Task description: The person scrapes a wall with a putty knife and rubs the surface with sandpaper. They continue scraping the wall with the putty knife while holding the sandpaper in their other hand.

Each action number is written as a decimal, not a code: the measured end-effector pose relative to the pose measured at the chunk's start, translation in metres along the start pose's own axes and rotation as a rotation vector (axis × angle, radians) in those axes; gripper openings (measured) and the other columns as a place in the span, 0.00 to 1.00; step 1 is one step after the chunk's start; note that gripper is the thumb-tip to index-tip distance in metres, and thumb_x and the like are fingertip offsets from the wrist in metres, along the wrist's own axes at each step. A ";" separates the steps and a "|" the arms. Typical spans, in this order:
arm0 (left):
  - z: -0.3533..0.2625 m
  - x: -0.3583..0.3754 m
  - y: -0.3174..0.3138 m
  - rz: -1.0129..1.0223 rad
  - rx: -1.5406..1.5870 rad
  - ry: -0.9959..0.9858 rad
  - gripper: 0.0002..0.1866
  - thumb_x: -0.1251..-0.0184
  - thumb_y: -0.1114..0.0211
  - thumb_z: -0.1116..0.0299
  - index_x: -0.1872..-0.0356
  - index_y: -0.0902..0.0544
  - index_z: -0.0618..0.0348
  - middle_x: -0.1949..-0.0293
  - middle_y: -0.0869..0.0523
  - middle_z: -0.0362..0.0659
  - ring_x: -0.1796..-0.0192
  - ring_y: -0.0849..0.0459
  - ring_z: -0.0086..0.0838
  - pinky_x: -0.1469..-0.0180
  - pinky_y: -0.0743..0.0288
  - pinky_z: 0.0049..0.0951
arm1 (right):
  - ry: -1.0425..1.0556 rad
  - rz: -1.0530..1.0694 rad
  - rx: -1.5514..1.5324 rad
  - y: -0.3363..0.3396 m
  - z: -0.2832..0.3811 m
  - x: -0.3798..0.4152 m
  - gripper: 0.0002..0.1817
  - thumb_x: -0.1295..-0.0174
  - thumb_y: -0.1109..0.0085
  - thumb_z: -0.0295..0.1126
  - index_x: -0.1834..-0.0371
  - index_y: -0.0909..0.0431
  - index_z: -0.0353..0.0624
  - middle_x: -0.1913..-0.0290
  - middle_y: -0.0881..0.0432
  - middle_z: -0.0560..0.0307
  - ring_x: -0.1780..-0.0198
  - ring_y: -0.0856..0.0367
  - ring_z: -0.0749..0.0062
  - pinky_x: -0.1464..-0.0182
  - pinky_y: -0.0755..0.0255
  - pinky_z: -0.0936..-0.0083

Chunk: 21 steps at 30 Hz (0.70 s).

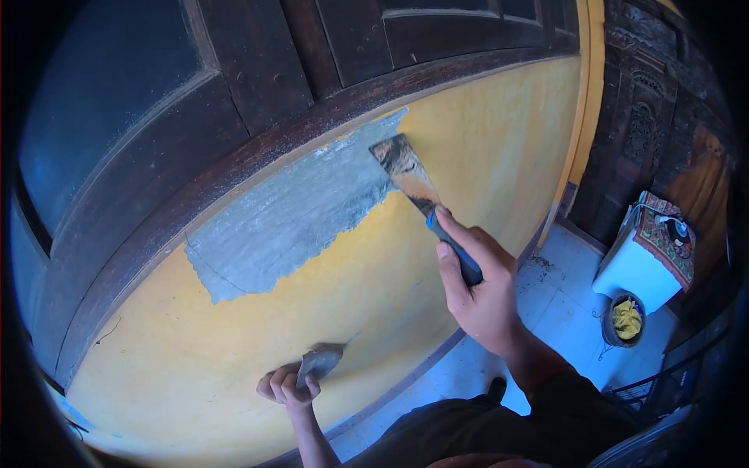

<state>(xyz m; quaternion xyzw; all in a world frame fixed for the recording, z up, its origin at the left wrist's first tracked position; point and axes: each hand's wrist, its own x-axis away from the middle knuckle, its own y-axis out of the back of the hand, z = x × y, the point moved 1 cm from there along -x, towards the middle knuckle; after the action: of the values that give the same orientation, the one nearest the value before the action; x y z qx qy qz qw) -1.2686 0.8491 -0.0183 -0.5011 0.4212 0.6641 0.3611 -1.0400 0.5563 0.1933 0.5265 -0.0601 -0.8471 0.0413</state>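
The right hand (488, 303) grips a scraper (426, 206) by its dark handle, the blade slanting up over the right end of a bare grey patch (285, 218) in the yellow wall (499, 148), just below the dark wooden frame (191, 160). Lower down, the left hand (292, 387) pinches a thin grey piece (318, 364) near the wall.

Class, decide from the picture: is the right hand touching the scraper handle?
Touching. The head view shows the right hand gripping the scraper handle, its fingers lying directly against it with no gap.
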 end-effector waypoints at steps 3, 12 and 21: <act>-0.003 -0.001 -0.001 -0.004 -0.002 0.008 0.18 0.24 0.37 0.47 0.63 0.29 0.49 0.61 0.18 0.40 0.54 0.25 0.41 0.50 0.33 0.44 | 0.044 -0.033 -0.004 -0.004 -0.007 0.001 0.25 0.31 0.35 0.19 0.29 0.18 0.38 0.67 0.18 0.50 0.72 0.20 0.69 0.69 0.25 0.71; 0.001 0.008 -0.002 0.021 0.021 0.031 0.19 0.25 0.37 0.48 0.66 0.27 0.51 0.61 0.18 0.43 0.48 0.27 0.46 0.45 0.32 0.48 | -0.025 -0.032 -0.020 -0.001 -0.007 0.003 0.25 0.31 0.34 0.18 0.30 0.17 0.39 0.67 0.19 0.51 0.72 0.20 0.70 0.69 0.25 0.71; 0.001 0.005 -0.004 0.028 0.012 0.021 0.20 0.25 0.36 0.47 0.66 0.27 0.52 0.61 0.19 0.44 0.48 0.26 0.47 0.45 0.32 0.48 | 0.073 -0.024 0.015 -0.002 -0.019 0.006 0.26 0.32 0.33 0.18 0.30 0.17 0.39 0.69 0.20 0.53 0.73 0.20 0.67 0.69 0.26 0.69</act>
<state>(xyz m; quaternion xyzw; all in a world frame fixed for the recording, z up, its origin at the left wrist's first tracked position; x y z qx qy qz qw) -1.2669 0.8519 -0.0234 -0.4997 0.4360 0.6613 0.3506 -1.0255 0.5561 0.1793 0.5578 -0.0586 -0.8274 0.0291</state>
